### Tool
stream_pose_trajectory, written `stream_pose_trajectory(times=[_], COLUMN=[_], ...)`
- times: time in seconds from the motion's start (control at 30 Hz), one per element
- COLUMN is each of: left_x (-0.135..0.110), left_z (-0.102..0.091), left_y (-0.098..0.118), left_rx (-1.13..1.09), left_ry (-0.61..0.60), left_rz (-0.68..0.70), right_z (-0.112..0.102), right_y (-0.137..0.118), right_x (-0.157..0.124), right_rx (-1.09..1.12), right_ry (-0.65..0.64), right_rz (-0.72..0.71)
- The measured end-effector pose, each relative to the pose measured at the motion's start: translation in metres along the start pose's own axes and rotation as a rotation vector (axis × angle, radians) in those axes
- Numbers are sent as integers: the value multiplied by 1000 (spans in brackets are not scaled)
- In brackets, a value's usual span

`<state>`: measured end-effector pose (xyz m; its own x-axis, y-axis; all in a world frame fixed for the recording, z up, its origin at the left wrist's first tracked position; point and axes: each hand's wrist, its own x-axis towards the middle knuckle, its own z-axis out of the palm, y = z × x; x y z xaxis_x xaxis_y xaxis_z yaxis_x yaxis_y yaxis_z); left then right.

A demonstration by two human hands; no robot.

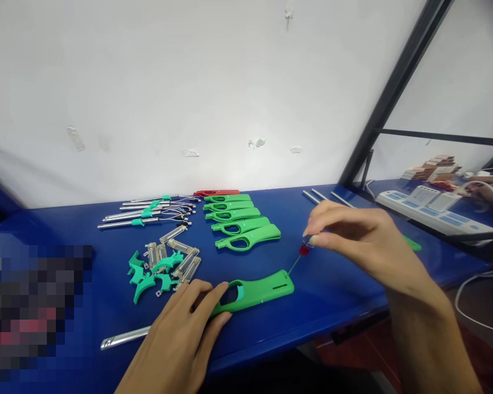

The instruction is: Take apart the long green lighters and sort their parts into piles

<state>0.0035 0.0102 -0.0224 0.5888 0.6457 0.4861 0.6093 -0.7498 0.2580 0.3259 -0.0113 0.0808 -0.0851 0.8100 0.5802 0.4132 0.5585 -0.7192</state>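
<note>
On the blue table lies a green gas lighter (258, 293), its metal tube (125, 337) sticking out to the left beneath my hand. My left hand (184, 328) is closed around the front of its body, near the trigger opening. My right hand (345, 235) pinches the handle of a small screwdriver (305, 249) with a red collar. The screwdriver's tip touches the rear end of the lighter body, beside a narrow slot. Left of the lighter are loose teal triggers (143, 287) and several clear fuel tanks (188, 262).
Green lighter shells (248, 238) and a red shell (217, 192) lie in a row at the back. Metal tubes with wires (148, 210) sit to their left. A white power strip (431, 210) stands at right, near another person's hand (491, 189). A black frame post (388, 93) rises there.
</note>
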Motion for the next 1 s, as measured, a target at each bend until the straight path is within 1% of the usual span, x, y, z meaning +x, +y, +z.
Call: stream_pose_trajectory(times=[0.1,0.2,0.27,0.33,0.4,0.53,0.6,0.7,0.77,0.87,0.93,1.0], left_x=[0,0,0,-1,0,2,4,5,5,5,5,5], left_z=[0,0,1,2,2,0,0,1,2,2,1,0], left_y=[0,0,0,0,0,2,3,3,3,4,5,5], left_rx=[2,9,16,21,29,51,64,77,82,82,73,67], left_ry=[0,0,0,1,11,51,62,74,85,86,85,83], left_rz=[-7,-10,-6,3,10,26,35,43,48,57,58,56], right_z=[-3,-1,2,3,2,-1,0,3,4,4,3,4], right_y=[-1,-1,0,1,3,2,1,0,0,1,1,2], right_x=[-3,-4,-2,0,0,-1,-1,0,1,1,1,1], right_rx=[-25,-70,-60,-32,-14,-31,-51,-37,-42,-65,-50,-13], right_ry=[-36,-76,-65,-24,-6,-65,-71,-6,23,-19,-51,-53], right_rz=[21,14,-13,-35,-37,-21,-26,-56,-51,-23,-28,-45])
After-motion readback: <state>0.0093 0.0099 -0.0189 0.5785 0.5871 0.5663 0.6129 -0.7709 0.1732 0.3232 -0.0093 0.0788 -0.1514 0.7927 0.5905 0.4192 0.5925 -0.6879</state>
